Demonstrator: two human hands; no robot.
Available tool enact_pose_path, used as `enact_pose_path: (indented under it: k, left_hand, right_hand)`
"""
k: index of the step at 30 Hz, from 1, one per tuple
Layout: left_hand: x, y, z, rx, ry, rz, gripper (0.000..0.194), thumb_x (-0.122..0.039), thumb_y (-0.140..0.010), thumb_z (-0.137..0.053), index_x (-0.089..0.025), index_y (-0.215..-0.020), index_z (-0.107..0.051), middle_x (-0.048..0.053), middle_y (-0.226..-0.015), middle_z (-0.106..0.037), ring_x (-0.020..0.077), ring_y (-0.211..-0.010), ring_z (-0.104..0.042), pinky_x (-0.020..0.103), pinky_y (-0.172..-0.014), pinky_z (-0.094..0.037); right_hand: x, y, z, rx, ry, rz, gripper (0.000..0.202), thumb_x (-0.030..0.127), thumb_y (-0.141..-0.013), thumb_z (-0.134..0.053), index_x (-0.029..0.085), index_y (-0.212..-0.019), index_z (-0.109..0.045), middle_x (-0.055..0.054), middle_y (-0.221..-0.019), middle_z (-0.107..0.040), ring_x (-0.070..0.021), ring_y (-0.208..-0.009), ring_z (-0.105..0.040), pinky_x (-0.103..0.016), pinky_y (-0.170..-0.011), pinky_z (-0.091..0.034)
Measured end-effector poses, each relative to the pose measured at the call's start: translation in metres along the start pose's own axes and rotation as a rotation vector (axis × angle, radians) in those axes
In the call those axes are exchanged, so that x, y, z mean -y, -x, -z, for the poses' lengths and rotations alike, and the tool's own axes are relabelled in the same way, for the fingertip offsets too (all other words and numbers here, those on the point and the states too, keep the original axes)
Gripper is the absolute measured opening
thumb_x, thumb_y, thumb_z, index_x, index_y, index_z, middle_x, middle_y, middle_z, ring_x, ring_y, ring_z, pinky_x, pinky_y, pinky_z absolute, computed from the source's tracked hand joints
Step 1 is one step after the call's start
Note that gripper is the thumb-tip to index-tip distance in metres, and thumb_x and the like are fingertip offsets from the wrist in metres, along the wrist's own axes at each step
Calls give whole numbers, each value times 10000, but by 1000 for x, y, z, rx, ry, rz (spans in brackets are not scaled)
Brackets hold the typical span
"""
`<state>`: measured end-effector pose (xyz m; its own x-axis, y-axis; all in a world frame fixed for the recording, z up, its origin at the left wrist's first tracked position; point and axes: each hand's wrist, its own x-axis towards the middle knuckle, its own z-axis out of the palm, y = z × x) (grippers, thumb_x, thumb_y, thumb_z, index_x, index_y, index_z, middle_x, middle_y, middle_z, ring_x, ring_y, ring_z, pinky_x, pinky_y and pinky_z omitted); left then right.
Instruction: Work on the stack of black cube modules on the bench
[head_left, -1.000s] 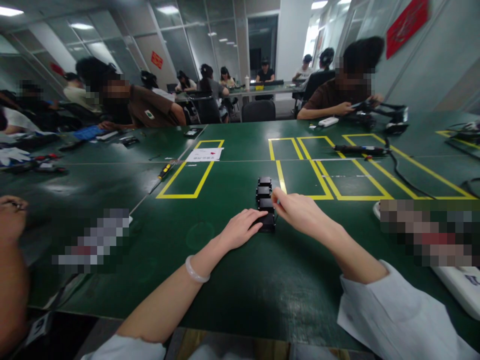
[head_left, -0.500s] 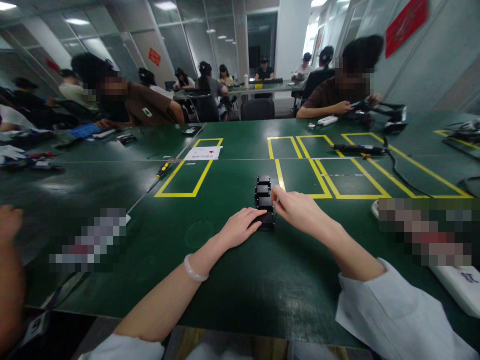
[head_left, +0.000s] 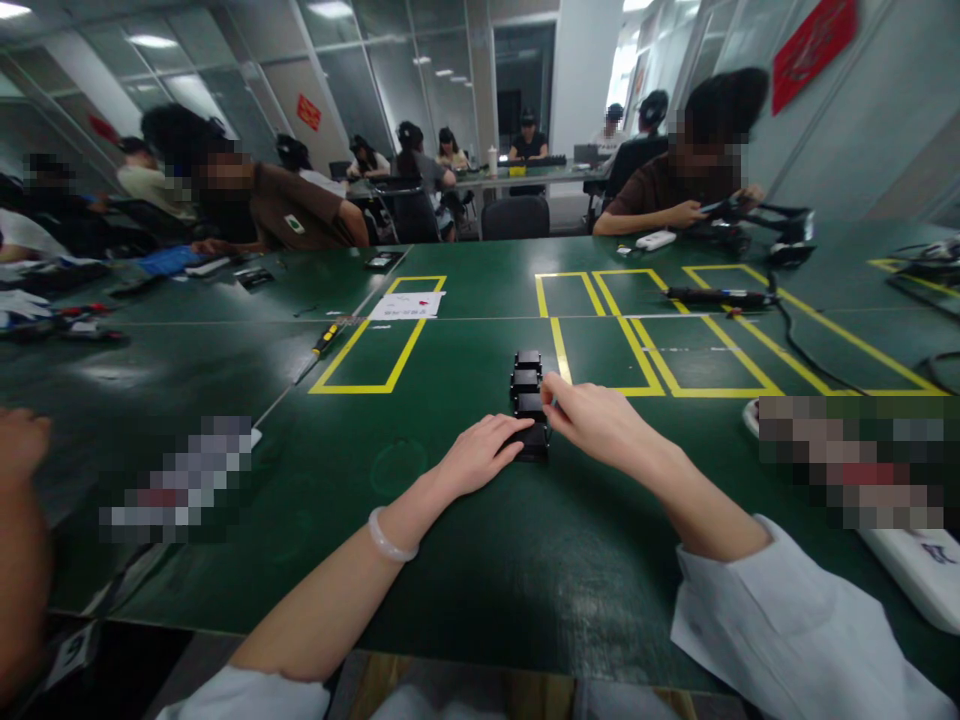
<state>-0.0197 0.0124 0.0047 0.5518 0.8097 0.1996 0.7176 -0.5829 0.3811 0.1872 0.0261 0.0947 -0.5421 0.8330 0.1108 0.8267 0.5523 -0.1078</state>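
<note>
Several small black box-shaped parts [head_left: 526, 381] stand in a row on the green table, running away from me. My left hand [head_left: 478, 456] comes from the left, its fingers reaching over the top of the nearest black part [head_left: 535, 442] and its thumb at the near left side, steadying it. On the right side of the row, my right hand [head_left: 596, 418] is closed with thumb and forefinger pinched together beside the second part from me. Whatever is between those fingertips is hidden or too small to name.
Yellow tape outlines [head_left: 645, 390] mark the green table [head_left: 450, 600]. A yellow-black screwdriver [head_left: 326, 340] and a white paper [head_left: 407, 305] lie ahead left. Power strips [head_left: 911, 575] flank me. A black corded tool [head_left: 716, 299] lies ahead right. Co-workers sit opposite; another person's arm [head_left: 22, 540] is at left.
Both hands stay at the black parts in nearly the same pose. My right fingertips have shifted very slightly; the row of parts stands where it was.
</note>
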Motion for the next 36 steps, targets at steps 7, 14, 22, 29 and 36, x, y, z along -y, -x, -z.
enact_pose_path:
  k: [7,14,22,29,36]
  left_hand:
    - [-1,0,0,4,12,5,377,-341,-970,-364,-267,-1334,-430,44,-1240,-546,205,-1091,-509,371,-963,-416]
    - [-1,0,1,4,5,8,373,-336,-970,-369,-261,-1329,-434,45,-1253,-541,204,-1092,-511,367,-953,-428]
    - [0,0,-1,6,9,6,376,-340,-970,-365,-262,-1332,-432,44,-1259,-539,203,-1105,-509,377,-975,-414]
    - [0,0,-1,3,10,6,375,-343,-972,-363,-268,-1333,-431,41,-1259,-537,203,-1097,-508,365,-958,-421]
    - [-1,0,1,8,5,6,373,-345,-975,-359,-264,-1332,-430,44,-1254,-537,204,-1088,-514,367,-956,-422]
  right_hand:
    - [0,-1,0,23,56,-33,245,351,-966,-280,204,-1034,-464,-50,-781,-672,-174,-664,-614,-249,-514,-226]
    - [-1,-1,1,25,45,-14,254,328,-965,-266,203,-1059,-466,-46,-779,-680,-185,-653,-620,-252,-521,-240]
    - [1,-4,-1,18,77,-83,295,404,-962,-292,200,-1013,-500,-63,-800,-680,-198,-720,-639,-251,-529,-256]
    - [-3,-1,-1,17,-48,-3,181,282,-936,-332,209,-1058,-445,-32,-796,-667,-171,-668,-611,-241,-525,-248]
    - [-1,-3,-1,9,-11,-37,265,391,-963,-275,209,-1028,-457,-44,-797,-667,-194,-688,-618,-249,-516,-239]
